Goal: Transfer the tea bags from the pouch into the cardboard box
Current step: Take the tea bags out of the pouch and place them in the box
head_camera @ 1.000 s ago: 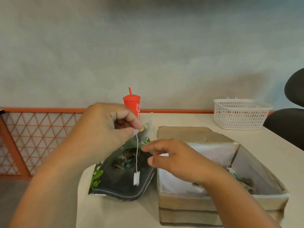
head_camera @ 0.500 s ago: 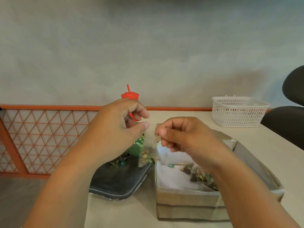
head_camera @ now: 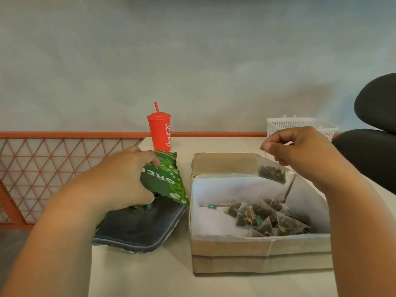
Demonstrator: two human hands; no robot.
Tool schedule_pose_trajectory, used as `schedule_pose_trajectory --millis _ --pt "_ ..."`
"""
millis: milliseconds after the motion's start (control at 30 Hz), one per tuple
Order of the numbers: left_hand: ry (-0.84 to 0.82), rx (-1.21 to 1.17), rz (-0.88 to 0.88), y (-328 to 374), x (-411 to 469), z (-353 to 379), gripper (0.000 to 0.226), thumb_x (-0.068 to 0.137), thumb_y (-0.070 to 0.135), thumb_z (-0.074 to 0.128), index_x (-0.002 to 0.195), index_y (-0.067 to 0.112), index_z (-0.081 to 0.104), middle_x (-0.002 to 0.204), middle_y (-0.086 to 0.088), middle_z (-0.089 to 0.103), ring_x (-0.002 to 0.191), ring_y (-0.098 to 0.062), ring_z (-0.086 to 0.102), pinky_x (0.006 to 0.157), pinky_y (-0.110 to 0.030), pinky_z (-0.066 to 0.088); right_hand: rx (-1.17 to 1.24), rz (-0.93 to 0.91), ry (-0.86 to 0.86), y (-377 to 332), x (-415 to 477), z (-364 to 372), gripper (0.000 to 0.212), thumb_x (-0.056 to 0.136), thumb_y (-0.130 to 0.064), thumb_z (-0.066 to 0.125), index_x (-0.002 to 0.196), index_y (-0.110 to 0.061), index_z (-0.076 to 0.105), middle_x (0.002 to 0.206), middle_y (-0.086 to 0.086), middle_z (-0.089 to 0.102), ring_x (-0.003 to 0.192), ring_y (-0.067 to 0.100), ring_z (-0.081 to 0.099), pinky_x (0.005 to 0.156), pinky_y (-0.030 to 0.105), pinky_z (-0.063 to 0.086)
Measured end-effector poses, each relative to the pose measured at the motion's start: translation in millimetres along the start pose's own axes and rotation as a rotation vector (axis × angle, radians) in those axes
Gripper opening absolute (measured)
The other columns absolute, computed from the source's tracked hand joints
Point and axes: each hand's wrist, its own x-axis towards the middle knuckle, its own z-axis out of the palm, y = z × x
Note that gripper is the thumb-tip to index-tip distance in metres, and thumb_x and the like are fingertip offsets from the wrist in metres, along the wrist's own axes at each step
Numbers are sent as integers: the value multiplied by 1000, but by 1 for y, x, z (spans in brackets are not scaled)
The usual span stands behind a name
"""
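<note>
Left hand (head_camera: 122, 181), fingertips unseen inside pouch (head_camera: 139, 228)

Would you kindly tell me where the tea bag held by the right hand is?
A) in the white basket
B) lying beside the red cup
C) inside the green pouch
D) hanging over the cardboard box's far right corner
D: the right hand pinches the string, and the tea bag dangles over the cardboard box's far right corner, apart from the other tea bags lying inside. The left hand grips the green pouch.
</note>
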Motion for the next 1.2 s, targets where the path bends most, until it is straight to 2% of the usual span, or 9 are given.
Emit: schedule_pose_trajectory --millis 233,333,533,700,833,933,1033,1100,1200 --pt "43 -26 35 -5 4 5 47 78 0 57 113 31 52 108 9 47 94 -12 46 75 -23 35 -294 117 -103 36 11 -10 19 86 -16 61 68 -19 65 85 0 66 72 17 59 78 37 52" --pt "116 -50 68 -5 7 7 44 78 -4 55 106 30 55 104 9 49 89 -11 47 64 -18 34 -355 134 -76 42 14 -11 23 86 -13 60 64 -21 62 82 0 65 71 18 59 70 32 50" --pt "229 -98 102 -5 8 4 43 78 -9 51 89 32 54 86 15 52 74 -1 45 58 -11 31 -426 177 -95 46 16 -14 14 84 -8 60 72 -12 67 78 6 67 70 17 59 57 20 43" --pt "321 -153 161 -2 5 0 49 75 -13 51 74 36 53 79 15 55 74 -1 51 60 -11 34 -432 167 -136 47 17 -9 13 84 -10 60 76 -17 67 83 4 67 76 19 61 65 25 48" --pt "439 -148 249 -1 4 -2 38 72 -18 52 78 18 64 79 4 60 72 -4 54 62 -10 35 -331 82 -143 36 14 -5 17 86 -18 61 72 -28 63 86 -3 65 78 16 61 78 34 52" --pt "512 -133 298 1 4 -2 32 72 -18 56 78 11 66 80 0 62 70 -16 55 64 -12 38 -186 -46 -171 11 4 3 15 86 -22 62 74 -30 66 77 -16 64 74 3 58 71 22 44" --pt "573 -141 339 2 5 -3 29 73 -17 58 77 10 66 78 1 61 73 -16 55 64 -14 39 2 -155 -266 -22 -13 21 10 83 -24 65 76 -29 70 65 -24 63 65 -8 56 63 11 39" --pt "612 -145 357 3 5 -2 27 73 -15 59 76 10 66 78 1 62 74 -16 56 66 -17 43 28 -261 -376 -38 -24 38 10 83 -26 65 79 -33 71 89 -23 64 83 -5 57 75 14 41" --pt "648 -157 390 4 6 -3 27 71 -17 58 73 9 64 76 0 61 74 -13 53 66 -24 46 -81 -379 -509 -47 -34 65 21 86 -28 61 105 -36 68 129 -17 46 114 3 46 96 26 39"
